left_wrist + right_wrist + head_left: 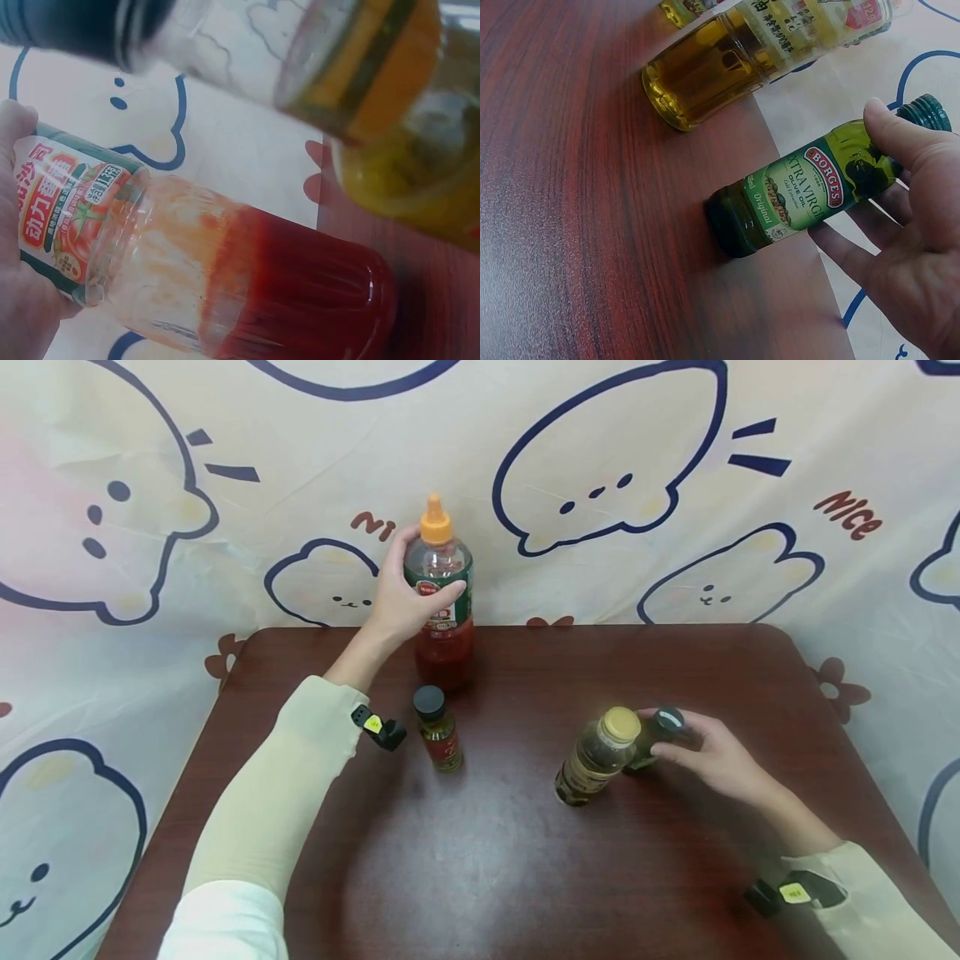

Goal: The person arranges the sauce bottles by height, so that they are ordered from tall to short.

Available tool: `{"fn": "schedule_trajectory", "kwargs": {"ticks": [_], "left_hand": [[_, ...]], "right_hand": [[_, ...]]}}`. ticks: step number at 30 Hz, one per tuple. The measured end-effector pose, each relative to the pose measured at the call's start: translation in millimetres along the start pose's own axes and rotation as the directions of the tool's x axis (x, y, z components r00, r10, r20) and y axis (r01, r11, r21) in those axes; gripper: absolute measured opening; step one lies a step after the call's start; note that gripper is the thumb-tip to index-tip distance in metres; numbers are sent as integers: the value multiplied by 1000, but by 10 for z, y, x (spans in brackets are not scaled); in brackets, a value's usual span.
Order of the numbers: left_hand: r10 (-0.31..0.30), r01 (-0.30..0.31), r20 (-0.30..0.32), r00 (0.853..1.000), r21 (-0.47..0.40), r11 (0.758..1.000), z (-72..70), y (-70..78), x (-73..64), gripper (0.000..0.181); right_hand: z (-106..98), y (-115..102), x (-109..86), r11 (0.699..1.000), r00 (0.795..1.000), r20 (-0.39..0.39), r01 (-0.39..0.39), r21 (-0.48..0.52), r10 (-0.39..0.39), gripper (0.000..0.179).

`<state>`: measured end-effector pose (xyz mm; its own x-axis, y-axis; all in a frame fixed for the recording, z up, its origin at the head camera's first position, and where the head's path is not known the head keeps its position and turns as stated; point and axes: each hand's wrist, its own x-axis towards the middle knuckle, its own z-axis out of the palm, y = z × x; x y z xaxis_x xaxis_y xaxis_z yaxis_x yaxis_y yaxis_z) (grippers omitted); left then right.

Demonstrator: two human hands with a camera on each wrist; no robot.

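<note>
Grips the red sauce bottle (446, 652) with the left hand (405, 597) and the olive oil bottle (799, 191) with the right hand (712, 756), just beside a yellow-capped bottle (591, 768).

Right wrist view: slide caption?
Right hand grips the olive oil near its neck, an amber bottle beside it.

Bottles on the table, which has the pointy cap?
The tall sauce bottle in the left hand: its orange cap is pointed; the small dark-capped bottle, yellow-capped bottle and green bottle have flat caps.
</note>
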<state>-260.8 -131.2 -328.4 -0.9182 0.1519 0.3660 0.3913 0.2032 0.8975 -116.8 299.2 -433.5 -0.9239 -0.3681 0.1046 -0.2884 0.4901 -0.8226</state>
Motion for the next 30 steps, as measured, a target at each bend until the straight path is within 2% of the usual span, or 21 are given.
{"fn": "schedule_trajectory", "kwargs": {"ticks": [6, 11, 17, 30], "left_hand": [[-38, 39, -43, 998, 18, 999, -35, -113, -17, 77], [-46, 47, -55, 997, 14, 999, -53, -202, -26, 77], [-62, 63, -78, 995, 2, 998, -66, -245, -40, 77], [-36, 34, -102, 994, -24, 999, -79, -290, -74, 77]], "right_hand": [[-3, -4, 2, 1000, 1000, 4, -3, 11, 3, 44], [-3, -17, -6, 1000, 1000, 6, -7, 4, 7, 44], [-16, -16, -6, 1000, 1000, 5, -8, 6, 8, 44], [-19, -20, -11, 1000, 1000, 15, -12, 22, 12, 44]]}}
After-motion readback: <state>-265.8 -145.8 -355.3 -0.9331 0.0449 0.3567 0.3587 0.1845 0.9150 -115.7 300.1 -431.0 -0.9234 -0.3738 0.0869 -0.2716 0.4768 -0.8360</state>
